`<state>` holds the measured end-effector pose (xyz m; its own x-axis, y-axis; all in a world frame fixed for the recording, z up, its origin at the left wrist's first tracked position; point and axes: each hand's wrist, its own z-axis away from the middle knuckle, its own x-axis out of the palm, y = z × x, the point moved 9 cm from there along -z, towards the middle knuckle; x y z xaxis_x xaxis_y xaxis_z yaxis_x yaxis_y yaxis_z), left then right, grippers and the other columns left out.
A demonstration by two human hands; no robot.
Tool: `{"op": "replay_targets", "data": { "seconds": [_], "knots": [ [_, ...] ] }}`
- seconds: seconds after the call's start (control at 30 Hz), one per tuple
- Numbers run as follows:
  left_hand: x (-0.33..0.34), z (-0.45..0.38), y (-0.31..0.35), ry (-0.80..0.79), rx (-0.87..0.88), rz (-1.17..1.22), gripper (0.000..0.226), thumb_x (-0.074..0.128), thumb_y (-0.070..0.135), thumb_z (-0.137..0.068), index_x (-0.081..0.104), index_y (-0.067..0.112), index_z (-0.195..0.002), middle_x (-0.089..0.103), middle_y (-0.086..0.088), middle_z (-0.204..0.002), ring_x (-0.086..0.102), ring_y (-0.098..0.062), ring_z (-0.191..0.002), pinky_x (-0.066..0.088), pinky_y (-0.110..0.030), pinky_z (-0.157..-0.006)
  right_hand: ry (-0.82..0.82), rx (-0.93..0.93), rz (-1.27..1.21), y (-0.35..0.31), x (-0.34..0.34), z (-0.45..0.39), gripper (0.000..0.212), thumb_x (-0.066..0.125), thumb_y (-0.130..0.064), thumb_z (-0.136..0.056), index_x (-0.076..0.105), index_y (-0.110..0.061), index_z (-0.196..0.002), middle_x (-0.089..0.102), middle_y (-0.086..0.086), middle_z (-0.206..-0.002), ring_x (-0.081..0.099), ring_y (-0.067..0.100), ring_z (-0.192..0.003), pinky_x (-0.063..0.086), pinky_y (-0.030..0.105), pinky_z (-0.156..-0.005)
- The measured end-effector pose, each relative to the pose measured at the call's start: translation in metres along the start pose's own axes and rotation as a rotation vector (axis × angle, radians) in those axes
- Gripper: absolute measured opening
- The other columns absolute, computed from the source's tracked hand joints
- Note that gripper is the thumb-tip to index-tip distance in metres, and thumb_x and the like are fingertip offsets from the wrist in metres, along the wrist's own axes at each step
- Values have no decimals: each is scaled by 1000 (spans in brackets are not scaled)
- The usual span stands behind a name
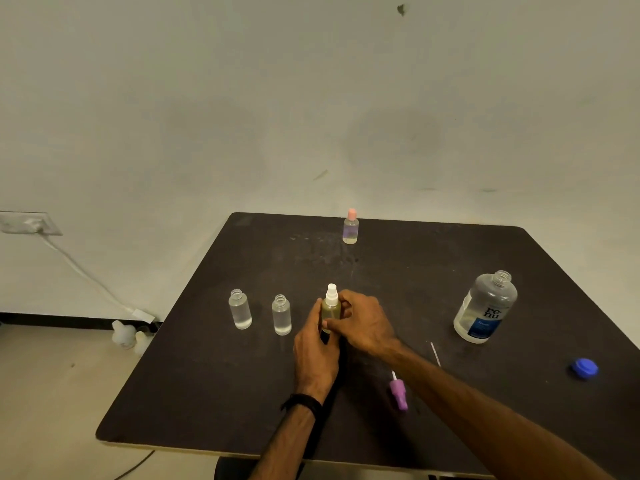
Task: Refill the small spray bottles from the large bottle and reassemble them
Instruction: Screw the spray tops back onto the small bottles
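A small bottle with a white spray head stands upright on the dark table. My left hand grips its lower body, and my right hand holds it from the right side. Left of it stand two small clear bottles without heads. A small bottle with a pink cap stands at the table's far edge. The large clear bottle stands uncapped at the right. Its blue cap lies near the right edge. A purple spray head lies beside my right forearm.
A thin white tube lies on the table between my right arm and the large bottle. A white cable runs from a wall socket down to white objects on the floor at the left.
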<state>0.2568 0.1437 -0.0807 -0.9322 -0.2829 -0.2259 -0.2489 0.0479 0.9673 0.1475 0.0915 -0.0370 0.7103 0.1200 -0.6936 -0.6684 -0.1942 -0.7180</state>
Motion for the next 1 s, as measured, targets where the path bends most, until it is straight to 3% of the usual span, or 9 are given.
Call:
{"op": "replay_targets", "data": {
  "seconds": [0.13, 0.27, 0.37, 0.5, 0.6, 0.77, 0.9, 1.0],
  "knots": [
    [13, -7, 20, 1, 41, -23, 60, 61, 13, -94, 41, 35, -146, 56, 18, -139, 53, 0, -127, 46, -28, -108, 121, 21, 21, 10, -13, -21, 19, 75, -30, -79, 65, -23, -94, 67, -10, -82, 62, 5, -74, 49, 24, -65],
    [31, -36, 31, -71, 35, -52, 64, 59, 3, -91, 44, 35, -144, 60, 20, -126, 59, 7, -106, 49, -15, -93, 208, 48, 14, 21, -26, -52, 18, 68, -37, -82, 66, -22, -90, 67, -7, -78, 63, 10, -70, 50, 27, -63],
    [41, -63, 27, -98, -25, 10, 62, 59, -2, -91, 47, 34, -140, 59, 23, -120, 58, 7, -107, 45, -9, -90, 212, 69, -29, 26, -29, -80, 18, 69, -33, -82, 67, -20, -94, 68, -6, -84, 64, 9, -75, 54, 28, -69],
    [55, -104, 12, -104, -82, 90, 64, 59, -6, -91, 47, 43, -130, 58, 28, -116, 55, 11, -109, 45, -20, -105, 232, 94, -117, 37, -27, -118, 15, 69, -34, -80, 66, -23, -91, 69, -7, -83, 66, 10, -77, 58, 34, -74],
    [62, -135, 1, -74, -107, 144, 64, 61, -3, -91, 47, 31, -143, 59, 20, -128, 56, 5, -117, 44, -26, -110, 240, 97, -172, 44, -24, -148, 9, 71, -30, -81, 66, -24, -86, 69, -8, -82, 67, 8, -76, 59, 31, -74],
    [73, -176, -17, -39, -115, 184, 68, 59, 3, -95, 35, 27, -153, 45, 3, -154, 46, -10, -139, 39, -37, -117, 265, 56, -179, 44, -19, -188, 16, 65, -33, -88, 69, -18, -84, 69, -5, -77, 66, 8, -72, 53, 20, -62],
    [79, -200, -22, -19, -105, 186, 68, 56, 3, -98, 29, 24, -156, 34, 1, -161, 38, -13, -144, 35, -39, -119, 260, 16, -85, 43, -16, -213, 21, 59, -33, -92, 61, -18, -77, 64, -2, -74, 62, 11, -70, 52, 24, -60],
    [81, -214, -24, -21, -110, 168, 67, 53, 2, -99, 27, 22, -157, 29, 0, -163, 32, -16, -148, 30, -40, -122, 286, 12, -44, 46, -17, -229, 24, 58, -35, -91, 57, -18, -75, 61, 1, -80, 60, 13, -69, 43, 19, -54]
  ]
}}
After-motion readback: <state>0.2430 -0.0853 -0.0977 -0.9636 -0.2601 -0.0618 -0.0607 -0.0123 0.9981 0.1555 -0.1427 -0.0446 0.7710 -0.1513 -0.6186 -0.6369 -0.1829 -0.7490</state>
